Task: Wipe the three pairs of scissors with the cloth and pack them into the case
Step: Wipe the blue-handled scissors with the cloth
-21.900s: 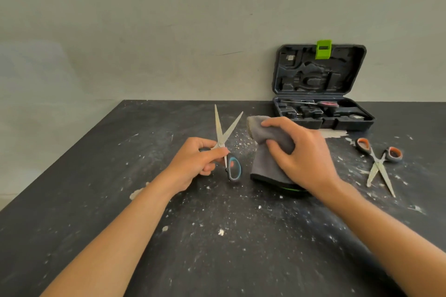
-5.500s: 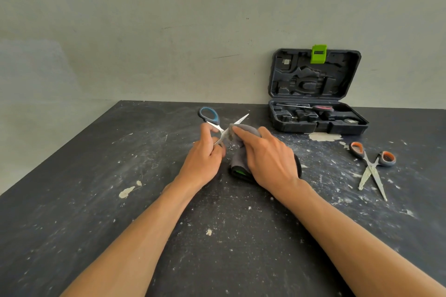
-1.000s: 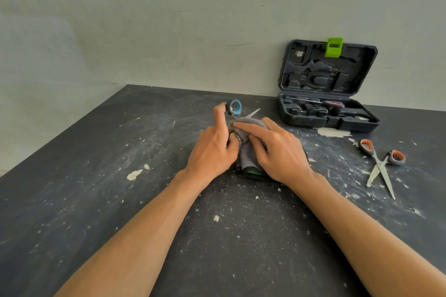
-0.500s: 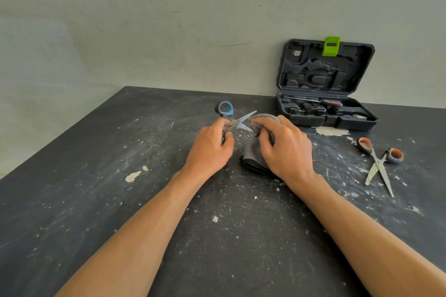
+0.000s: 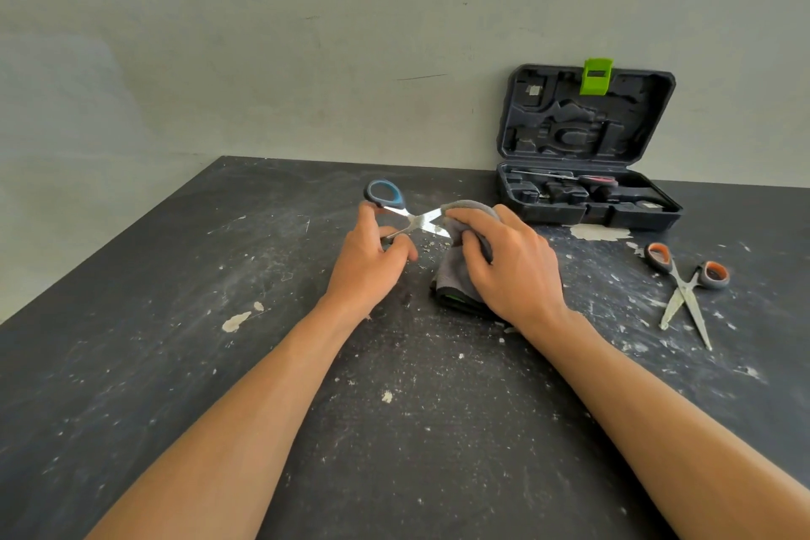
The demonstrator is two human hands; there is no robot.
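- The blue-handled scissors (image 5: 396,210), pressed under the cloth (image 5: 458,272) a second ago, now stand open, blades clear of it.
- Left hand (image 5: 368,263) grips their handle; right hand (image 5: 504,263) clutches the cloth at the blade tips.
- Wiping looks nearly finished; the case (image 5: 587,202) waits open behind, orange-handled scissors (image 5: 683,285) untouched.

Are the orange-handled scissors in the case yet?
No, the orange scissors lie open on the table, to the right of the case.

Beside the open charcoal-black plastic case (image 5: 587,171) with its lime-green latch (image 5: 596,75): steel scissors with blue-and-black handles (image 5: 385,194), a folded grey cloth (image 5: 456,276) edged green, orange-and-grey-handled steel scissors (image 5: 683,289), and a black tabletop (image 5: 219,364) speckled white.
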